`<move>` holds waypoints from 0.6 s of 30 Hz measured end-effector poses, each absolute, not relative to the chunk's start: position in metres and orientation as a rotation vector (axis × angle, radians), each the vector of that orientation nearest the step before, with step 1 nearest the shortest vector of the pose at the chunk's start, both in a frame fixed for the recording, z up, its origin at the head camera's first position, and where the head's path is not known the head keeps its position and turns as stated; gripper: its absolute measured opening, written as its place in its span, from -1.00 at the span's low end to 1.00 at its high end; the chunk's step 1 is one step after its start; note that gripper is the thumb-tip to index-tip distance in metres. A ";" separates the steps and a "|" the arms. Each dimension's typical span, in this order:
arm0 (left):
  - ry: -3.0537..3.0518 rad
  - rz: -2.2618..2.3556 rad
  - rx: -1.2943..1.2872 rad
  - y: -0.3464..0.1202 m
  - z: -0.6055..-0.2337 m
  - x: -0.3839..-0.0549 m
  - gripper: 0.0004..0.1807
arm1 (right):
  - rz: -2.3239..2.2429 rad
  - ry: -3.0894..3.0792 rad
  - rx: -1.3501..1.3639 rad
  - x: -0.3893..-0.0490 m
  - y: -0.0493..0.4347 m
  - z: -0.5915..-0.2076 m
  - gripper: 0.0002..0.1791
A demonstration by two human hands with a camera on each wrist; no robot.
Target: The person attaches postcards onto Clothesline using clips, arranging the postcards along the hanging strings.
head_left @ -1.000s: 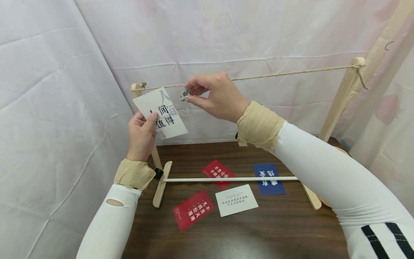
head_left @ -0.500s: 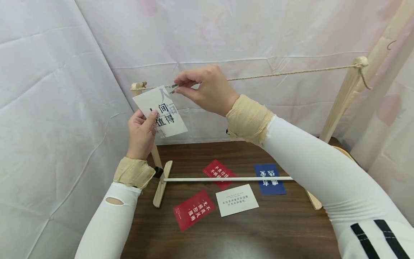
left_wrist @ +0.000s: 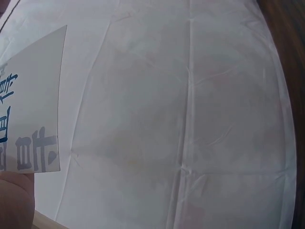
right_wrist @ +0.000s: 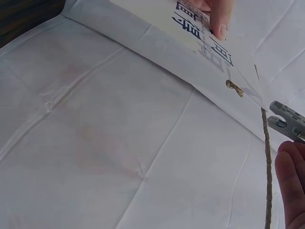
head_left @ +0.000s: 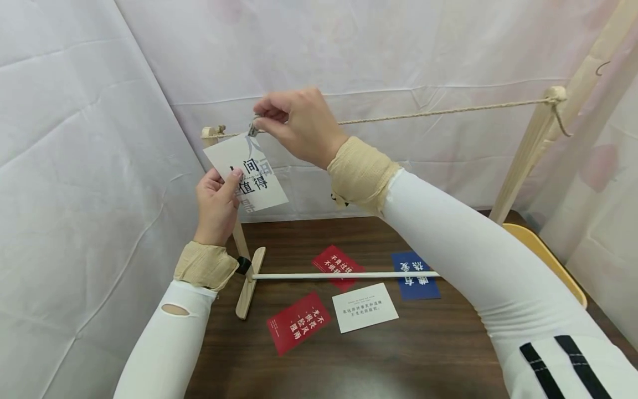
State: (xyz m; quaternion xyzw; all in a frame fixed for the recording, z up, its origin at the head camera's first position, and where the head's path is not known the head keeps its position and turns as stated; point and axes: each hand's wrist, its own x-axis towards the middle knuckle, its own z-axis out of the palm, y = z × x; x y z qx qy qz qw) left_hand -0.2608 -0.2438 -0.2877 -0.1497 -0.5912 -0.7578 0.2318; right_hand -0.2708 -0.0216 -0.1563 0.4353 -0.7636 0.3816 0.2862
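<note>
My left hand (head_left: 217, 205) pinches a white card (head_left: 260, 194) with dark and pale grey characters, thumb on its front. The card tilts, its upper edge up against the rope (head_left: 399, 116) near the left post. Between thumb and fingertips my right hand (head_left: 304, 124) holds a small grey clothespin (head_left: 253, 128) just over the card's top edge. In the right wrist view the jaws of the clothespin (right_wrist: 288, 123) stand apart beside the rope (right_wrist: 268, 167) and the card's corner. The left wrist view shows part of the card (left_wrist: 35, 105) and the thumb (left_wrist: 16, 198).
Two red cards (head_left: 299, 323), a white card (head_left: 366, 308) and a blue card (head_left: 417, 288) lie on the dark wooden table (head_left: 379, 360). A white rod (head_left: 299, 276) crosses above them between wooden stands (head_left: 250, 282). A yellow tray (head_left: 548, 260) sits at right, partly behind my sleeve.
My right hand has moved left with the clothespin, from beside the card to above its top edge, and the clothespin now points down. The left hand and its card have hardly moved.
</note>
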 end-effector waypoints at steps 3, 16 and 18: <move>-1.616 -2.083 -0.409 -0.244 -0.288 -0.261 -0.85 | 1.024 -2.097 1.134 -0.272 -0.026 -0.151 -0.84; -1.617 -2.071 -0.419 -0.245 -0.287 -0.261 -0.85 | 1.041 -2.230 1.082 -0.281 -0.041 -0.145 -0.81; -1.619 -2.071 -0.417 -0.245 -0.288 -0.261 -0.85 | 1.033 -2.235 1.084 -0.280 -0.042 -0.144 -0.81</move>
